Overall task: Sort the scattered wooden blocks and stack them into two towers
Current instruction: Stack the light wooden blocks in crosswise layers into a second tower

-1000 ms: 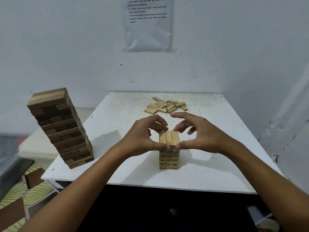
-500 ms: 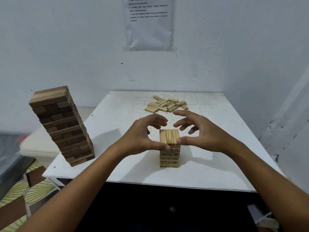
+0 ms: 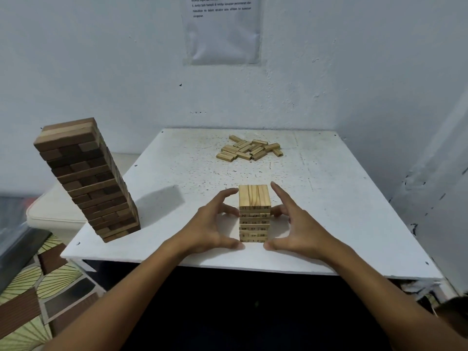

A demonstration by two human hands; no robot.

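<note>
A short tower of pale numbered blocks [image 3: 254, 198] stands near the front middle of the white table [image 3: 329, 211]. My left hand [image 3: 211, 229] flanks its left side and my right hand [image 3: 296, 229] its right side, fingers spread and fairly straight; fingertips touch the tower's sides and the thumbs lie at its base. Neither hand holds a block. A tall tower of dark brown blocks [image 3: 86, 178] stands at the table's front left corner. Several loose pale blocks [image 3: 249, 150] lie in a heap at the back middle.
White walls close in behind and to the right of the table, with a printed sheet [image 3: 222, 29] taped on the back wall. A pale cushion [image 3: 50, 211] sits left of the table, above a patterned floor [image 3: 38, 300].
Both hands have dropped from the top layer of the pale tower to its lower sides and opened out. The pale tower itself has not shifted.
</note>
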